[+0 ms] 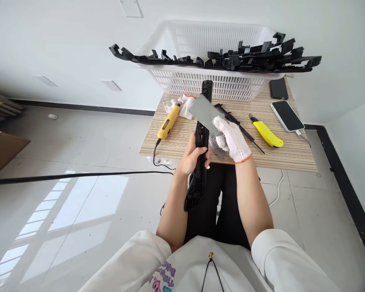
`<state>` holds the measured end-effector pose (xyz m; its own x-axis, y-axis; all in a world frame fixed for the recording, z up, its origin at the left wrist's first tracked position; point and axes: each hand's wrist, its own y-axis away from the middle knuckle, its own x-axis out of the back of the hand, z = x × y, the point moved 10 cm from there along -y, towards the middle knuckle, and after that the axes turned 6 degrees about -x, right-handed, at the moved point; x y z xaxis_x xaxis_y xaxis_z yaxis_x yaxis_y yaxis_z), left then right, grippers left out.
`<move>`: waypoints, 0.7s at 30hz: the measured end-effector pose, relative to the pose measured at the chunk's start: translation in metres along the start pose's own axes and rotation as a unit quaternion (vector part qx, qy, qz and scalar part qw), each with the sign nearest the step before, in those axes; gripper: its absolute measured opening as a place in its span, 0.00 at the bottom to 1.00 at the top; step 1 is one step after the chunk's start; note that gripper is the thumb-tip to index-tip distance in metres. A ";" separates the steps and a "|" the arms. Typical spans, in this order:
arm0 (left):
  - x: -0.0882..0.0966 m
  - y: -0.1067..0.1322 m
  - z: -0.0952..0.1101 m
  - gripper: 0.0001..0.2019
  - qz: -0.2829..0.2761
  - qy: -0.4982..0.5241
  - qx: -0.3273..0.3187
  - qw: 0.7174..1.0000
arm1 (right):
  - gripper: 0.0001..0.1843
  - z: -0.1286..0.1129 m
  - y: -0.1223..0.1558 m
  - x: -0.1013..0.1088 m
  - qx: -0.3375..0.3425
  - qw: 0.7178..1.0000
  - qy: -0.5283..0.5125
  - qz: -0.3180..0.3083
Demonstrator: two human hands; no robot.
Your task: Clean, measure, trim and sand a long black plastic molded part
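My bare left hand (192,157) is wrapped round a long black plastic trim part (202,172), which stands lengthwise over the table's front edge and my lap. In a white knit glove, my right hand (230,137) pinches a flat grey sheet (204,112). That sheet lies slantwise over the upper half of the trim part and hides some of it; whether the two touch I cannot tell. Below the gloved fingers sits a crumpled grey mesh-like piece (216,147). Just behind the right hand, a black caliper (235,121) rests on the table.
A white plastic basket (207,83) at the back carries several black trim parts (255,59) across its rim. On the wooden table (182,140) lie a yellow corded tool (168,123), a white glove (187,106), a yellow utility knife (267,133) and two phones (287,115).
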<state>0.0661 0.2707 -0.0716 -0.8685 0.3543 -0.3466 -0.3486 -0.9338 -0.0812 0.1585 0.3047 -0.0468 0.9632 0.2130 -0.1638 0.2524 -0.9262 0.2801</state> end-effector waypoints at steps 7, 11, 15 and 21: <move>0.004 0.000 0.001 0.18 0.009 0.012 -0.019 1.000 | 0.21 0.005 -0.003 -0.009 -0.020 1.000 -0.003 -0.021; 0.004 0.000 0.000 0.15 -0.005 -0.002 -0.022 1.000 | 0.22 0.011 -0.001 -0.020 -0.035 0.996 0.037 -0.074; 0.003 -0.001 0.000 0.19 -0.009 -0.005 -0.026 1.000 | 0.23 0.003 -0.004 -0.008 -0.004 1.000 -0.003 -0.005; 0.001 0.000 0.001 0.19 -0.010 -0.018 -0.028 0.999 | 0.22 0.001 -0.005 -0.002 0.003 0.999 -0.032 0.042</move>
<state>0.0652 0.2715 -0.0711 -0.8745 0.3728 -0.3102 -0.3459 -0.9278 -0.1399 0.1549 0.3090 -0.0489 0.9728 0.1148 -0.2011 0.1709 -0.9419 0.2892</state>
